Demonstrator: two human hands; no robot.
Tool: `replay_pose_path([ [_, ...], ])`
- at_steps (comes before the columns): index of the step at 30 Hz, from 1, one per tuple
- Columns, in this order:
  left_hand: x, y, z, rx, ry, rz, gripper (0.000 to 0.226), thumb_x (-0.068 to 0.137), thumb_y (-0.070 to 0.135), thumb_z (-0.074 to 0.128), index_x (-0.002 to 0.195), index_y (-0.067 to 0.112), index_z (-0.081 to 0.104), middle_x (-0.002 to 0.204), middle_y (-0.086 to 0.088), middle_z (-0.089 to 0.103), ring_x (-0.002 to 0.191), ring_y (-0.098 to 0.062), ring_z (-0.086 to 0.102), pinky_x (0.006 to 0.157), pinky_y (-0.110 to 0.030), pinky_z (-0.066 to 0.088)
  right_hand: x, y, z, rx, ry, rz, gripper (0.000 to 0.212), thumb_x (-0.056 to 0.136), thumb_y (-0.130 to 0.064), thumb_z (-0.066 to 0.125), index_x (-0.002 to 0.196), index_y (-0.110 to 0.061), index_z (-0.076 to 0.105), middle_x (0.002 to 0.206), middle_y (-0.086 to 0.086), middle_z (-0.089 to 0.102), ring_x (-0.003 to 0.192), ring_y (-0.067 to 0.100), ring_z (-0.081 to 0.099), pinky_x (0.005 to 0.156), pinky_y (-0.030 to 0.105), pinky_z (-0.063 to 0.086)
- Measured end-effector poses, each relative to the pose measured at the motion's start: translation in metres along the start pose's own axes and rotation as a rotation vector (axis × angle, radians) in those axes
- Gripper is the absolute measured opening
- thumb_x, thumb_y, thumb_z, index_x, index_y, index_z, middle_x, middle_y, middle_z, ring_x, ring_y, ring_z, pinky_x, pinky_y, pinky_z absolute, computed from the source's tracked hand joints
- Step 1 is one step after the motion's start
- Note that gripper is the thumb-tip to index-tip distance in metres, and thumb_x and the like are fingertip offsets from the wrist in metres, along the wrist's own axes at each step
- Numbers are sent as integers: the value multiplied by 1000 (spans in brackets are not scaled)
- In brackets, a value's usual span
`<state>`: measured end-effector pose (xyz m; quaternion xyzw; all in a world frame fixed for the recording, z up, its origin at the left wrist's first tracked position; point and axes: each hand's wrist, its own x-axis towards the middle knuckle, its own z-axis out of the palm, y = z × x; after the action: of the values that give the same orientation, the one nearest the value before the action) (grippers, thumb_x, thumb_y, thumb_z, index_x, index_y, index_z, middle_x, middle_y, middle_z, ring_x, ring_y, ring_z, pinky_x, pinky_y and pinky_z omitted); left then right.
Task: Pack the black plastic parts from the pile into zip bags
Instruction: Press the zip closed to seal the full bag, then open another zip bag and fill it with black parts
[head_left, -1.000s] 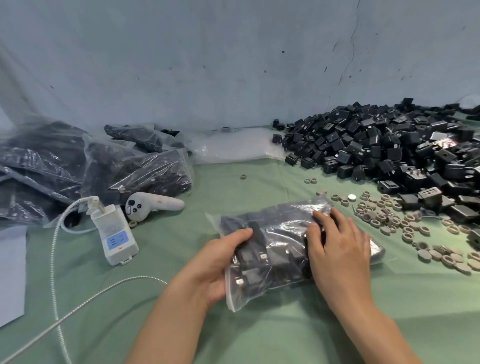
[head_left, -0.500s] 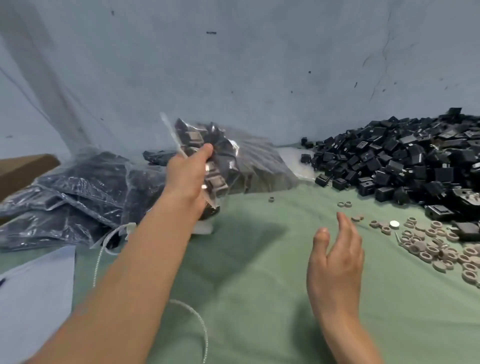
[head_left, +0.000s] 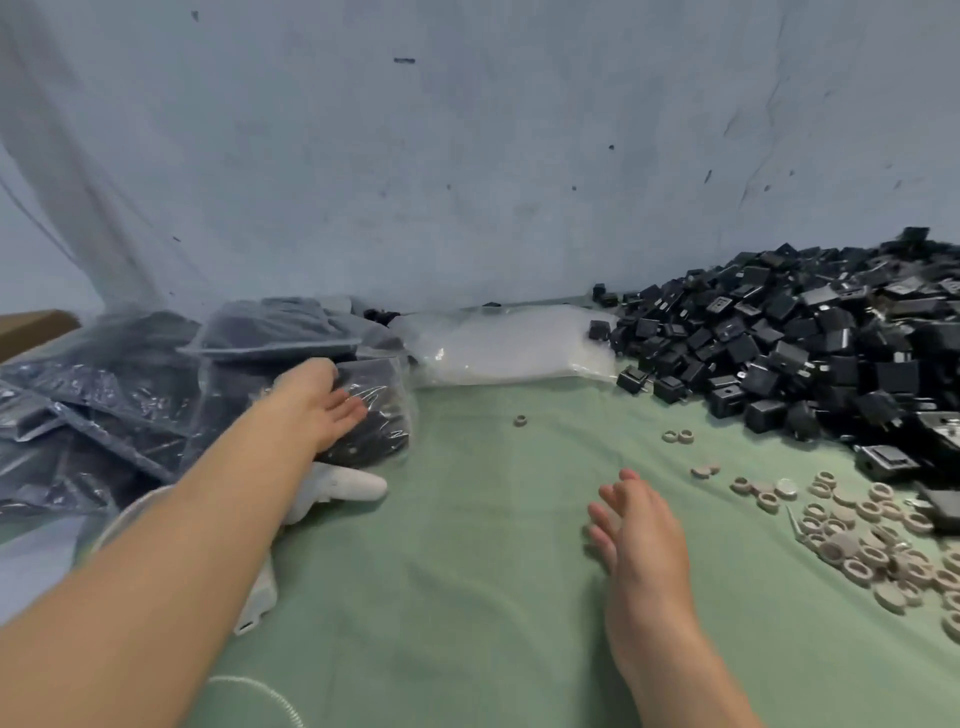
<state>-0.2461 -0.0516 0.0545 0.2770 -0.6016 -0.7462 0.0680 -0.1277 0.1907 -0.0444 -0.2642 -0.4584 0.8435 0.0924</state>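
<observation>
Green cloth (head_left: 467, 597) over the desk, lightly creased. On its right side, a scatter of beige rings (head_left: 857, 535), one silvery disc (head_left: 786, 487) among them; farther left, a lone ring (head_left: 519, 420), well apart. White controller (head_left: 358, 486) at left, partly hidden. Nearer, a white device (head_left: 260, 597) and a braided cable (head_left: 260, 691). Cardboard box (head_left: 31, 330) corner at far left. Behind, a scuffed blue-grey wall (head_left: 467, 156).

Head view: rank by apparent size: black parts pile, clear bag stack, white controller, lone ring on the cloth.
1. Black parts pile, cut off at the right edge.
2. Clear bag stack.
3. White controller, partly hidden by the left arm, so judged on its visible part only.
4. Lone ring.
</observation>
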Motion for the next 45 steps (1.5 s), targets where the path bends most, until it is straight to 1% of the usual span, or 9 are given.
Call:
replay_pose_path([
  [4, -13, -32, 60, 348, -66, 276, 14, 98, 11, 43, 108, 12, 52, 95, -10, 51, 81, -24, 55, 67, -32, 50, 13, -16, -26, 467, -66, 267, 14, 101, -19, 46, 110, -15, 56, 117, 12, 66, 102, 28, 66, 82, 36, 48],
  [7, -13, -69, 101, 1146, -125, 834, 21, 98, 21, 46, 114, 16, 58, 113, -5, 54, 100, -25, 56, 79, -34, 43, 20, -20, -38, 597, -121, 342, 14, 98, -18, 46, 105, -15, 58, 116, 12, 70, 103, 27, 67, 83, 37, 49],
  [9, -8, -91, 130, 1386, -203, 1016, 32, 98, 23, 45, 127, 16, 54, 132, -6, 49, 117, -29, 51, 88, -38, 44, 25, -25, -42, 655, -137, 366, 18, 96, -18, 46, 106, -15, 60, 114, 9, 71, 102, 25, 67, 85, 36, 48],
  [17, 32, -119, 226, 1681, -166, 1087, 50, 100, 19, 45, 148, 16, 32, 157, -11, 25, 138, -32, 32, 105, -44, 34, 41, -26, -50, 877, -99, 432, 23, 94, -19, 47, 99, -17, 69, 90, 2, 70, 84, 17, 63, 72, 31, 45],
  [20, 49, -121, 236, 1765, -134, 992, 52, 99, 11, 43, 148, 19, 30, 149, -11, 38, 132, -33, 37, 98, -44, 37, 44, -26, -49, 911, -82, 448, 23, 92, -17, 48, 97, -17, 70, 86, 1, 69, 80, 16, 61, 69, 31, 44],
  [23, 60, -124, 233, 1787, -106, 916, 38, 96, 7, 39, 133, 15, 44, 128, -12, 52, 118, -34, 47, 82, -39, 37, 47, -24, -48, 928, -63, 452, 24, 91, -16, 48, 98, -17, 71, 85, 0, 68, 76, 16, 60, 66, 31, 43],
  [31, 44, -124, 217, 1650, 47, 1181, 19, 99, 12, 41, 116, 7, 49, 119, -11, 51, 107, -30, 49, 69, -35, 31, 48, -30, -53, 884, -61, 463, 25, 93, -15, 45, 92, -15, 70, 74, 1, 69, 73, 16, 58, 65, 30, 41],
  [38, 2, -114, 169, 1396, -140, 1135, 13, 102, 29, 48, 100, 16, 48, 107, -3, 56, 96, -25, 48, 66, -37, 36, 31, -30, -61, 815, -83, 428, 25, 95, -16, 42, 94, -16, 67, 91, 2, 65, 78, 16, 57, 69, 29, 41],
  [45, -89, -51, 131, 494, 16, 1021, 14, 97, 29, 50, 93, 16, 45, 78, 6, 55, 82, -29, 57, 68, -35, 38, 2, -33, -80, 585, -118, 305, 23, 99, -20, 42, 103, -18, 64, 103, 6, 67, 87, 19, 62, 70, 30, 44],
])
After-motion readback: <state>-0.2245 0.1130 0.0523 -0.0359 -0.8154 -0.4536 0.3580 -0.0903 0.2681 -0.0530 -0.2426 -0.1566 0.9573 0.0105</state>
